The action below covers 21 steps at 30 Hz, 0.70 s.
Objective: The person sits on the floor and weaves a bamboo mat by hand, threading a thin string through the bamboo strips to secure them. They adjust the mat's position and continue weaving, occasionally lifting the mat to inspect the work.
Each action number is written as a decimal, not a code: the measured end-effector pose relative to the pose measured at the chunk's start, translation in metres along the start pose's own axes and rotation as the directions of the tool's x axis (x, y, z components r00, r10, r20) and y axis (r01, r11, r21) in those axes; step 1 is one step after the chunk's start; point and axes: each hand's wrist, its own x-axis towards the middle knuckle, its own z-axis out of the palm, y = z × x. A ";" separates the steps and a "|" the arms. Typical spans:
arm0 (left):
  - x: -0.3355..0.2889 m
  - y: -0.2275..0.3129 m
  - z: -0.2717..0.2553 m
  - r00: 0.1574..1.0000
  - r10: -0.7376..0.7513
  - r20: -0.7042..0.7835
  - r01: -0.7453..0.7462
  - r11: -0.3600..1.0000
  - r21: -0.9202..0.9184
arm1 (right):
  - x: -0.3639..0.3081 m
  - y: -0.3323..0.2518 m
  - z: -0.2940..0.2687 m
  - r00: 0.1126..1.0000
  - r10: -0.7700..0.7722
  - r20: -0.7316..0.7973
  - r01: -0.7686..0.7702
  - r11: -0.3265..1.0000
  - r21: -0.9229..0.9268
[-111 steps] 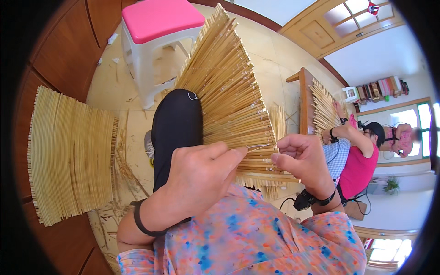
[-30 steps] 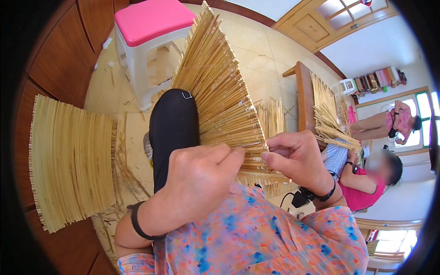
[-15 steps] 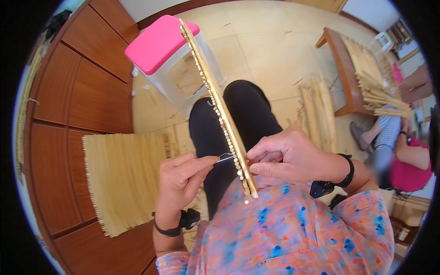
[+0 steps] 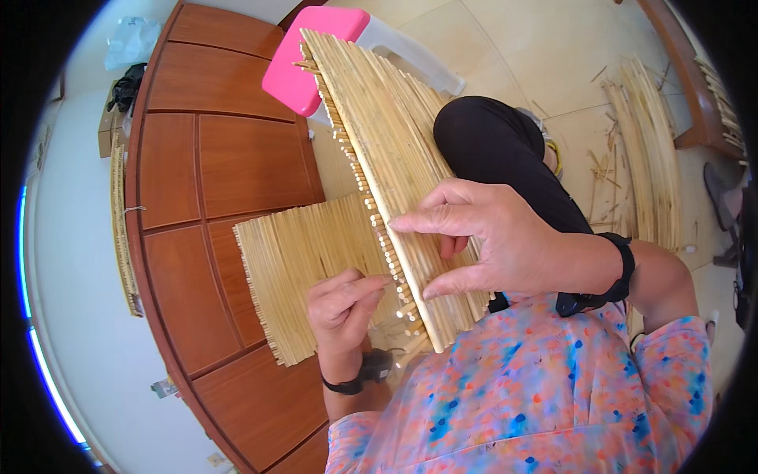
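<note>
A mat of straw-coloured stalks (image 4: 371,95) slants across my lap, its cut stalk ends lined up along its left side. My right hand (image 4: 505,245) holds the mat near its close end, forefinger and thumb on the outer stalk and the other fingers curled. Beside the cut ends, my left hand (image 4: 339,310) is closed in a pinch at the mat's edge. A thin needle with thread showed in that pinch half a second ago; now it is hardly visible at the fingertips.
A second stalk mat (image 4: 296,268) leans against the brown wooden cabinet (image 4: 174,284) on the left. Beyond my knees stands a stool with a pink top (image 4: 288,71). Loose stalks (image 4: 651,158) lie on the floor at right, near a wooden bench (image 4: 685,75).
The mat has tipped from edge-on, so its broad face now shows. My left fingertips have come closer to the cut ends. The whole view has swung left.
</note>
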 end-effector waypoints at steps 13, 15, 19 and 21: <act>0.002 0.001 0.007 0.998 0.037 -0.050 -0.036 0.999 0.027 | -0.005 0.010 0.009 1.000 0.005 -0.028 0.000 0.985 0.175; 0.003 0.002 0.007 0.998 0.036 -0.048 -0.035 0.999 0.016 | -0.005 0.011 0.012 0.999 -0.008 -0.038 0.014 0.985 0.170; 0.007 0.004 0.010 0.999 0.030 -0.037 -0.030 1.000 0.008 | -0.007 0.012 0.014 0.999 0.004 -0.046 0.004 0.983 0.181; 0.008 0.005 0.010 0.999 0.031 -0.025 -0.031 1.000 -0.002 | -0.008 0.013 0.015 0.999 -0.017 -0.048 0.024 0.987 0.157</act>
